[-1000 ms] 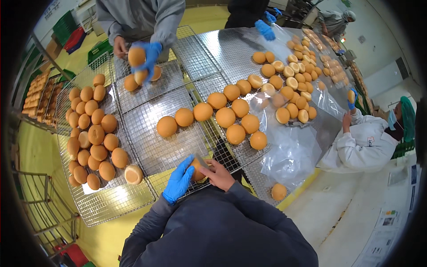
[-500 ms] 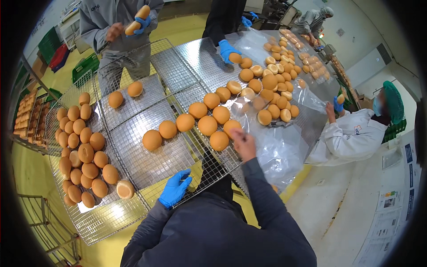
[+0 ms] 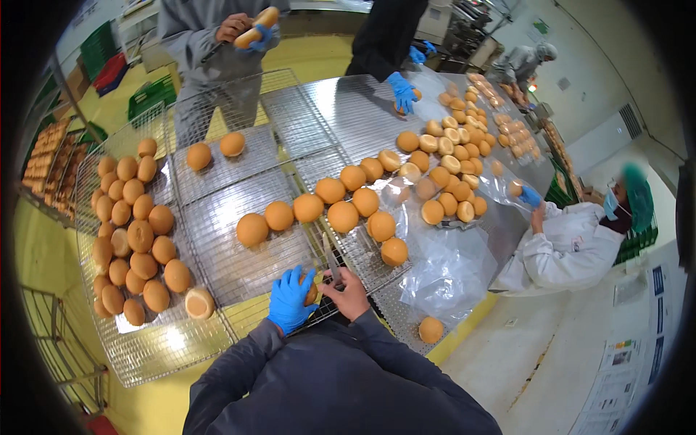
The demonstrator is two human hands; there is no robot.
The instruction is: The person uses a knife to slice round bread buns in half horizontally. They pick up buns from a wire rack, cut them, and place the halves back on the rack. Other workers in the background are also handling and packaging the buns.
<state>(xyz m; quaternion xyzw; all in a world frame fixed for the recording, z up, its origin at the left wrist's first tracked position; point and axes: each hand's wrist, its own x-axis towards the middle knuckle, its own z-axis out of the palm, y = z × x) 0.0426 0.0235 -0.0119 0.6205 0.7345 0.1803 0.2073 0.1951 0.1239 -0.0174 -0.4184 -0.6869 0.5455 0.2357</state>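
Note:
Close to my body, my gloved left hand [image 3: 291, 299] is closed around a round brown bun [image 3: 310, 293], mostly hidden by the blue fingers. Just beside it, my bare right hand [image 3: 346, 294] grips a knife [image 3: 330, 254], its blade pointing away from me. The blade lies near the bun; whether it touches cannot be made out. Both hands are over the front edge of the wire rack [image 3: 243, 304]. Beyond them, a line of whole buns [image 3: 308, 207] runs from the rack toward a large pile [image 3: 460, 156] at the far right.
Many buns [image 3: 141, 235] cover the rack's left side. Clear plastic bags [image 3: 446, 272] lie on the metal table [image 3: 341, 101] at right, near a lone bun [image 3: 431, 330]. Co-workers stand around: one across holds a long bun [image 3: 257, 27], another reaches in with a gloved hand [image 3: 401, 93].
My right hand has come back from the buns at right to beside my left, and a knife now shows in it. My left hand, empty before, now holds a bun.

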